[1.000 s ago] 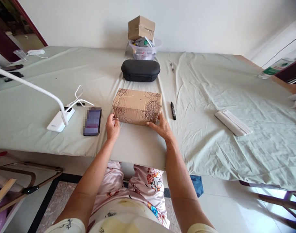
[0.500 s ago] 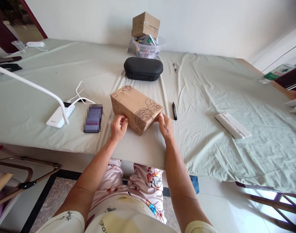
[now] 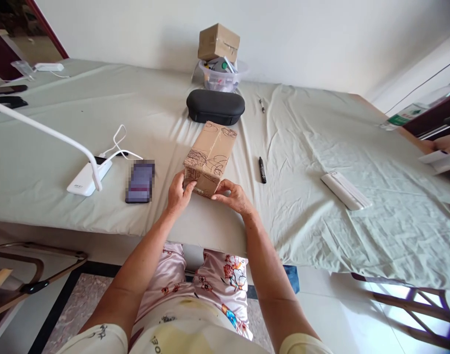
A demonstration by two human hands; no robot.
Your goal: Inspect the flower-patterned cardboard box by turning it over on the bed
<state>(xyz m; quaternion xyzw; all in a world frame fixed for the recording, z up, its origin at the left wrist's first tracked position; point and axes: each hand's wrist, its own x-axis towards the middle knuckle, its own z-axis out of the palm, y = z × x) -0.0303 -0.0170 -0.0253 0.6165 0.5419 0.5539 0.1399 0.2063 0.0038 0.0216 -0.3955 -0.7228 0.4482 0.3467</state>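
Note:
A brown cardboard box (image 3: 212,147) with dark scribbled loops on its faces rests on the cloth-covered table, its long side running away from me and leaning slightly right. My left hand (image 3: 180,194) grips the near left corner, thumb on the near end. On the near right corner, my right hand (image 3: 232,195) holds the box between thumb and fingers. A black marker pen (image 3: 262,170), capped, lies to the right of the box. Left of my left hand is a phone (image 3: 140,182) with a blurred screen.
Behind the box sits a black zip case (image 3: 215,106), then a clear plastic tub (image 3: 225,78) with another cardboard box (image 3: 218,43) on top. A white power bank (image 3: 85,179) with a cable and a white lamp arm (image 3: 48,127) are at left. A white pouch (image 3: 346,191) lies right.
Both hands have turned the box, so its far end has swung right and its scribbled short end now faces me. My right hand has come in closer to my left.

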